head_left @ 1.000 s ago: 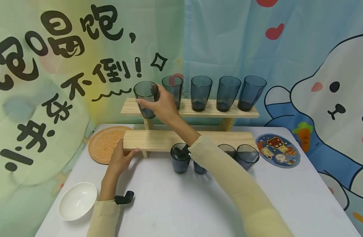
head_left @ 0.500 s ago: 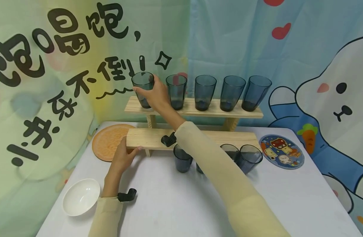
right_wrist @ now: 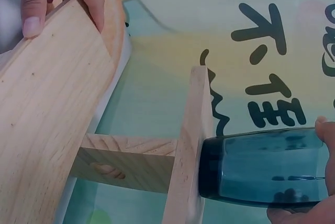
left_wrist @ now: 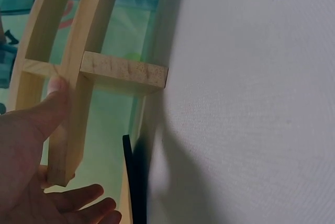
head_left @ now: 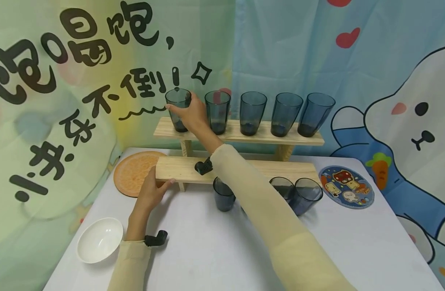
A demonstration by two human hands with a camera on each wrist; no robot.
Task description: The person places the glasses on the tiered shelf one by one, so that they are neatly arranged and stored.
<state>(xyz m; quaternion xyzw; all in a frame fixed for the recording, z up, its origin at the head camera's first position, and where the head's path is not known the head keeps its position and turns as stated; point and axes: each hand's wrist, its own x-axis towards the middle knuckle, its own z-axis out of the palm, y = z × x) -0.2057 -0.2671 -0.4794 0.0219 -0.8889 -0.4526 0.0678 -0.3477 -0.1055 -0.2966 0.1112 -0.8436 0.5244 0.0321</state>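
Observation:
My right hand holds a blue-tinted glass between thumb and fingers at the left end of the upper shelf. In the right wrist view, the dark base of this glass sits against the shelf board. Several matching glasses stand upright in a row to its right, the nearest glass beside my fingers. My left hand grips the left end of the two-tier wooden rack's lower plank. In the left wrist view the thumb presses one side of the plank, other fingers reaching past its end.
On the table before the lower plank stand a glass and, farther right, two touching glasses; my right sleeve crosses between them. An orange round mat and white bowl lie left, a blue patterned round mat right.
My right hand has lifted the glass back onto the left end of the upper shelf, then shifted it slightly right. The left hand keeps its grip on the plank.

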